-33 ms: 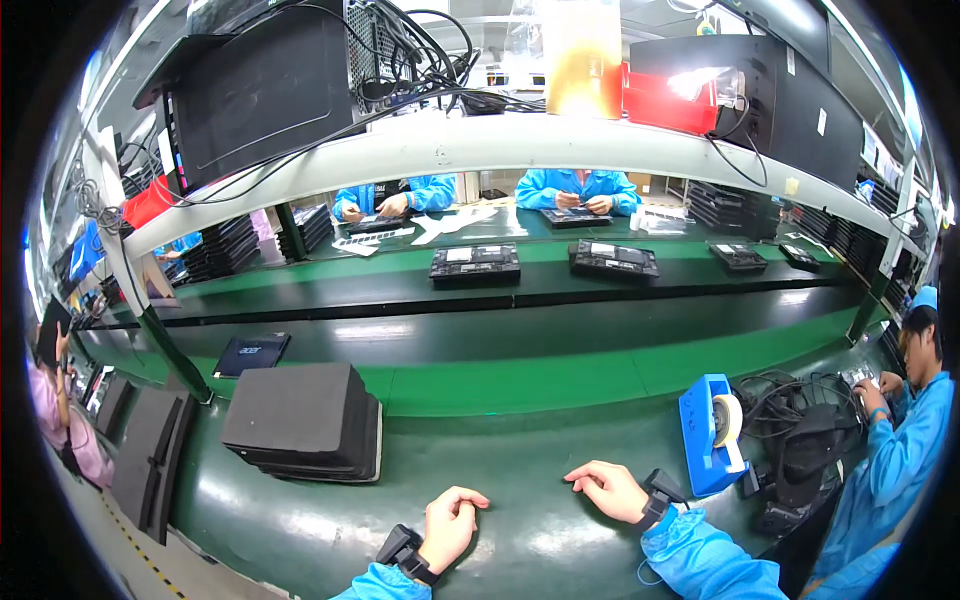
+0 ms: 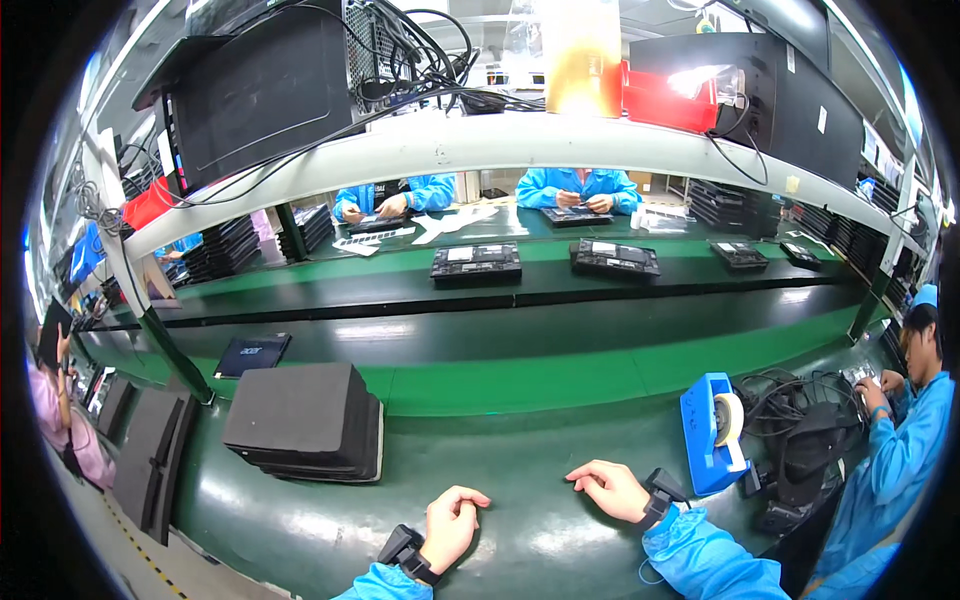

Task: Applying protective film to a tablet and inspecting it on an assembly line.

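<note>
Now: left hand point(image 2: 452, 525) curled, empty | right hand point(image 2: 612, 489) loose, empty; tape dispenser point(image 2: 712, 432) just right

Between the earlier picture and this one I can find nothing that has moved: they are taken at the same instant. My left hand point(image 2: 452, 522) lies loosely curled on the green table point(image 2: 520, 540) and my right hand point(image 2: 612, 488) rests flat with its fingers point(image 2: 580, 476) pointing left, exactly as before. The view bends hard at the rim, so a small shift by the seated person point(image 2: 905, 440) at the right may escape me.
</note>
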Available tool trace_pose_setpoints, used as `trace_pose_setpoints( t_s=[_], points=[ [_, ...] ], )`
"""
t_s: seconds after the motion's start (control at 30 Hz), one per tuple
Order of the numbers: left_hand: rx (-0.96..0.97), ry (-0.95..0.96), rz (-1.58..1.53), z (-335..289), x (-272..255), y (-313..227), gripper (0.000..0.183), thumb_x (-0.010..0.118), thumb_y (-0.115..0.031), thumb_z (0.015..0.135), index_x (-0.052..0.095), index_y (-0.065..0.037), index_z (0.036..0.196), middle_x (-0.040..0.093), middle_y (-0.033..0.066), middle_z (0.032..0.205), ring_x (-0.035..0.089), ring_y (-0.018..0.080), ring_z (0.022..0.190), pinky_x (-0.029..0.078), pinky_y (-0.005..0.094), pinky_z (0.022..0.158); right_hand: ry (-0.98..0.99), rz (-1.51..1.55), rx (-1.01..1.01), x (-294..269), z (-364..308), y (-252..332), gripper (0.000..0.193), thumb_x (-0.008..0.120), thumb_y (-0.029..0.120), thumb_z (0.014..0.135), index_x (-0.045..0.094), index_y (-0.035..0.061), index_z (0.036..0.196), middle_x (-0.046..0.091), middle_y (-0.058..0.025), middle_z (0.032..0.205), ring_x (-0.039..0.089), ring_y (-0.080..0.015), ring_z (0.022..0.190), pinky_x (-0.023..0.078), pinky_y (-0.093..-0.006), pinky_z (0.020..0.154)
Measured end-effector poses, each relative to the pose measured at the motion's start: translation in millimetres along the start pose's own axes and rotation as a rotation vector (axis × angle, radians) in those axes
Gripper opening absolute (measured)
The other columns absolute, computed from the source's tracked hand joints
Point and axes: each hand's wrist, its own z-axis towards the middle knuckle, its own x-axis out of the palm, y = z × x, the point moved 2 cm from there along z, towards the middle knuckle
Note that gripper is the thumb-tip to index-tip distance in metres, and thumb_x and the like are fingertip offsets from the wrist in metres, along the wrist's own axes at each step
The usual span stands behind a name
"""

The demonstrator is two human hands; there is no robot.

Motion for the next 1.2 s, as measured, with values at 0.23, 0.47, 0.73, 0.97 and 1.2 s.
trace_pose_setpoints(
  t_s=[0.23,0.47,0.73,0.97,1.2],
  points=[
    [0.361,-0.133,0.134,7,-2,-10,0.020,0.048,0.013,0.083,0.062,-0.001,0.089,0.055,0.0100,0.102,0.058,0.0167,0.090,0.049,0.0247,0.076,0.003,-0.030,-0.016,1,2,-4,0.024,0.052,0.003,0.085,0.066,0.0049,0.104,0.065,-0.0054,0.087,0.061,-0.0120,0.076,0.048,-0.0246,0.068],
    [0.274,-0.152,0.128,6,-4,-11,0.017,0.050,0.012,0.087,0.061,-0.001,0.088,0.052,0.0093,0.105,0.058,0.0167,0.089,0.050,0.0253,0.075,-0.010,-0.023,-0.022,0,2,-2,0.023,0.052,0.003,0.085,0.066,0.0048,0.103,0.066,-0.0058,0.088,0.062,-0.0120,0.077,0.048,-0.0245,0.068],
    [0.329,-0.188,0.156,7,-5,-8,0.015,0.051,0.011,0.085,0.061,-0.001,0.087,0.053,0.0100,0.103,0.058,0.0167,0.088,0.051,0.0258,0.071,0.007,-0.029,-0.010,0,2,-1,0.024,0.052,0.002,0.085,0.066,0.0048,0.104,0.066,-0.0058,0.088,0.062,-0.0121,0.078,0.048,-0.0245,0.069],
    [0.329,-0.183,0.135,5,-6,-9,0.024,0.045,0.016,0.079,0.061,-0.001,0.085,0.054,0.0104,0.102,0.058,0.0171,0.086,0.048,0.0245,0.068,0.010,-0.034,0.003,1,2,-1,0.024,0.051,0.002,0.085,0.066,0.0045,0.104,0.065,-0.0058,0.088,0.062,-0.0115,0.078,0.048,-0.0240,0.070],
    [0.348,-0.167,0.134,3,-6,-14,0.023,0.046,0.015,0.079,0.061,-0.002,0.085,0.055,0.0100,0.099,0.059,0.0172,0.086,0.048,0.0249,0.069,0.009,-0.040,-0.024,1,1,-1,0.025,0.051,0.002,0.085,0.066,0.0047,0.105,0.065,-0.0064,0.088,0.062,-0.0118,0.079,0.049,-0.0248,0.070]
  ],
)
